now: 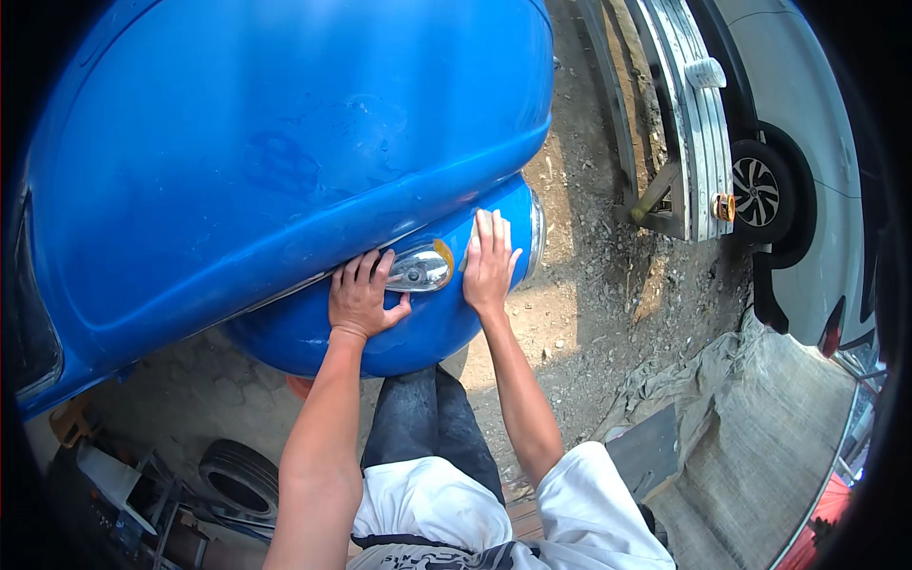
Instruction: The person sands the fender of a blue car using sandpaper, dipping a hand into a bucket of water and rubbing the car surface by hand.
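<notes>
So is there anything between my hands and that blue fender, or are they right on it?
Nothing visible is in the way. The left hand lies flat on the blue fender beside the chrome lamp. The right hand presses a small pale pad against the paint.

- Left hand (361, 296): palm down, fingers spread and slightly curled, thumb out to the right; wrist straight, bare forearm rising from the lower edge
- Right hand (489, 266): flat, fingers extended together and pointing upward; bare forearm angled up and leftward from a white short sleeve
</notes>
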Demonstrator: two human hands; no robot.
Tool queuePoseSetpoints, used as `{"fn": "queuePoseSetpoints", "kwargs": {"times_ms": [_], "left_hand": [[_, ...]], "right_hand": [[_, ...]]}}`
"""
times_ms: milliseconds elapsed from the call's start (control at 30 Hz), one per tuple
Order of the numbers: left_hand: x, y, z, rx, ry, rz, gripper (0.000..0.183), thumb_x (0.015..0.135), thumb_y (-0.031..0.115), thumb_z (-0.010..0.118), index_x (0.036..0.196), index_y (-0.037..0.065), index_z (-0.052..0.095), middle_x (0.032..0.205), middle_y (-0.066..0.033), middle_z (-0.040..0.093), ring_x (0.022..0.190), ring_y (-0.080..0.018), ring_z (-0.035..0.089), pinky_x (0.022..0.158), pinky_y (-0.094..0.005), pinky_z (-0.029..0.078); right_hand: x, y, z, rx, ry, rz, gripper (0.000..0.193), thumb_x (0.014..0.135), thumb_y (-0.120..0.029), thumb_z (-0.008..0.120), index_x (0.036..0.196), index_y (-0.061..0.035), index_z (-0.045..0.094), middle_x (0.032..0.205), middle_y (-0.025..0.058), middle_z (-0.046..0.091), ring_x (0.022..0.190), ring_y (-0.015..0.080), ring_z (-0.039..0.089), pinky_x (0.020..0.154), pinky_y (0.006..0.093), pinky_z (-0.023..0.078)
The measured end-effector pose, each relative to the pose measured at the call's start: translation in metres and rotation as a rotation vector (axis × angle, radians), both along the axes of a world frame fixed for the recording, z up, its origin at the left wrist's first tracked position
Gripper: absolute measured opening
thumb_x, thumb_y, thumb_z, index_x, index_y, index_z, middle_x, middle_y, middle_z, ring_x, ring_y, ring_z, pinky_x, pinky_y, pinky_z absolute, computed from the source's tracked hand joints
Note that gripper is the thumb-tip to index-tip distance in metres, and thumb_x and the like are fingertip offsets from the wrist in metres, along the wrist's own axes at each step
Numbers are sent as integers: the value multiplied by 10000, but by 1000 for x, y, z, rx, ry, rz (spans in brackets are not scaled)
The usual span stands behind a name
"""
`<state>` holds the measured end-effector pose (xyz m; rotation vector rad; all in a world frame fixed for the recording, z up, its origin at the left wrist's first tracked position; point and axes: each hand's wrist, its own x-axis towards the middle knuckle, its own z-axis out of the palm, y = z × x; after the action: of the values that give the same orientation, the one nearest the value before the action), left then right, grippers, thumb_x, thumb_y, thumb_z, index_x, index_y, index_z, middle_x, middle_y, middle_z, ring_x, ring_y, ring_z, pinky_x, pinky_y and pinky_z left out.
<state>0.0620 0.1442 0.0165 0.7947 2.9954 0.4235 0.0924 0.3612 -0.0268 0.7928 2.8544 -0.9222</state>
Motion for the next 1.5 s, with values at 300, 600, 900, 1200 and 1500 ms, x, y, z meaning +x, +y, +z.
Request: {"fn": "queuePoseSetpoints", "kwargs": {"times_ms": [300, 600, 900, 1200, 1500], "left_hand": [[4, -3, 1, 1, 3, 19, 771, 621, 477, 735, 1312, 215, 515, 1229, -35, 504, 1185, -239, 462, 1001, -417, 366], [3, 12, -6, 57, -9, 6, 769, 622, 493, 728, 1309, 208, 534, 1231, -30, 517, 1189, -232, 465, 1013, -407, 363], [2, 23, -1, 74, -47, 13, 717, 670, 521, 705, 1306, 232, 540, 1267, 10, 530, 1234, -167, 460, 1034, -369, 373], [-1, 27, 1, 110, -19, -4, 765, 642, 502, 717, 1330, 236, 513, 1240, -8, 512, 1202, -196, 464, 1026, -388, 367], [1, 4, 4, 29, 14, 17, 767, 622, 495, 722, 1311, 218, 527, 1233, -23, 517, 1186, -221, 467, 1025, -400, 363]], "right_hand": [[-14, 1, -1, -50, -74, -1, 515, 1040, -347, 308, 1523, -172, 349, 1596, 144, 269, 1471, 365, 240, 1145, 646, 131], [-48, 49, -27, 10, -234, -107, 544, 1042, -379, 295, 1542, -165, 292, 1610, 137, 230, 1484, 353, 198, 1153, 629, 132], [-60, 88, -20, -114, -250, -261, 567, 1040, -401, 293, 1523, -105, 325, 1550, 172, 349, 1444, 356, 285, 1168, 462, 231], [-47, 95, -29, -91, -71, -128, 554, 1041, -391, 308, 1509, -98, 357, 1575, 170, 300, 1459, 323, 263, 1178, 475, 192], [-15, 21, 3, -23, -83, -58, 595, 1036, -410, 310, 1541, -97, 288, 1603, 155, 249, 1492, 325, 194, 1171, 597, 93]]}}
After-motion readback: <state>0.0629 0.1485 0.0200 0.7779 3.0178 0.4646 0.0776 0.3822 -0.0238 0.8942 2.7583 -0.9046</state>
